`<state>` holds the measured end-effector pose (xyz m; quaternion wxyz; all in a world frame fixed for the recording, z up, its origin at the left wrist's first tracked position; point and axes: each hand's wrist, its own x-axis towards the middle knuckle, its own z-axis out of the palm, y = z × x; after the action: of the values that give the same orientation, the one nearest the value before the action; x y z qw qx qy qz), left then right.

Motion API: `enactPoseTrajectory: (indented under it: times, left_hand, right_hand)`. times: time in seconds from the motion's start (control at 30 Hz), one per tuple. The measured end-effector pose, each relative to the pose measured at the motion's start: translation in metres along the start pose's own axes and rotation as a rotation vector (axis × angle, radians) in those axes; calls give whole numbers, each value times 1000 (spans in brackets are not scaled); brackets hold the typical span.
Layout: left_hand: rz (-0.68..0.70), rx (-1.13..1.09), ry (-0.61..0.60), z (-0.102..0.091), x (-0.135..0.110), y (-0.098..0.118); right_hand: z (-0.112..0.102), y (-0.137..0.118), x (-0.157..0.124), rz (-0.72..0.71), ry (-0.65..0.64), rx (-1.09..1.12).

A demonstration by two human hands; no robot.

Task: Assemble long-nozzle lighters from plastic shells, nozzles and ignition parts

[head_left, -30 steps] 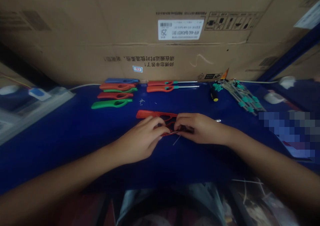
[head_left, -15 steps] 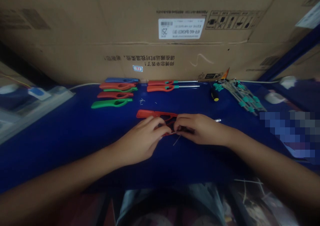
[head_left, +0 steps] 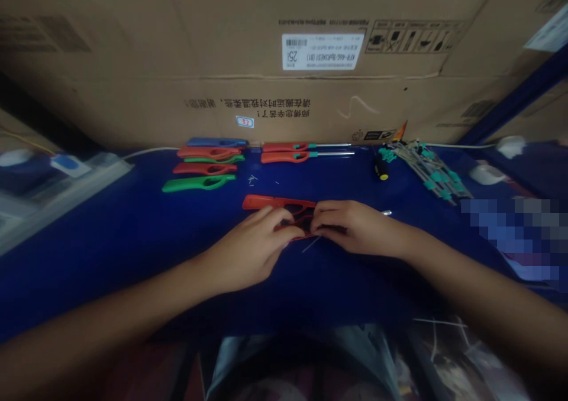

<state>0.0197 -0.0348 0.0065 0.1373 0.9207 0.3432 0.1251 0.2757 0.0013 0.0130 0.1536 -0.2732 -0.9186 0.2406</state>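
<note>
My left hand (head_left: pixel 255 244) is closed, thumb and fingers pinching a red lighter casing (head_left: pixel 303 219) that my hands mostly cover. My right hand (head_left: pixel 350 226) is bent over the right part of the same casing, its fingertips pressed together there; what lies under them is hidden. From beneath the fingertips a thin pale wire (head_left: pixel 310 245) sticks out toward me. Just beyond my hands lies a separate red casing half (head_left: pixel 264 202) with a trigger loop. A shiny metal tip (head_left: pixel 387 213) shows past my right wrist.
Several coloured lighter casings (head_left: pixel 199 183) lie at the back left of the blue table (head_left: pixel 155 241). Two red lighters with metal tubes (head_left: pixel 286 157) lie at the back middle. Right of them are a black-and-yellow screwdriver (head_left: pixel 381 169) and a bundle of tubes (head_left: pixel 428 170). A cardboard wall (head_left: pixel 222 46) stands behind.
My right hand has shifted very slightly up and right along the casing. The thin wire has tilted a little lower and to the left. My left hand stays in place.
</note>
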Motion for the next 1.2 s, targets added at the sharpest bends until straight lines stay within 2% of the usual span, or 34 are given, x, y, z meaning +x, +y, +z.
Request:
enactPoseTrajectory:
  times: [0.43,1.2]
  left_hand:
    - [8,24,24,0,-1,0]
    - [23,35,15,0,-1,-1]
  right_hand:
    - [-12,-5,-2,76,-66,-35]
    - [-11,-4,-2,49,-57,-33]
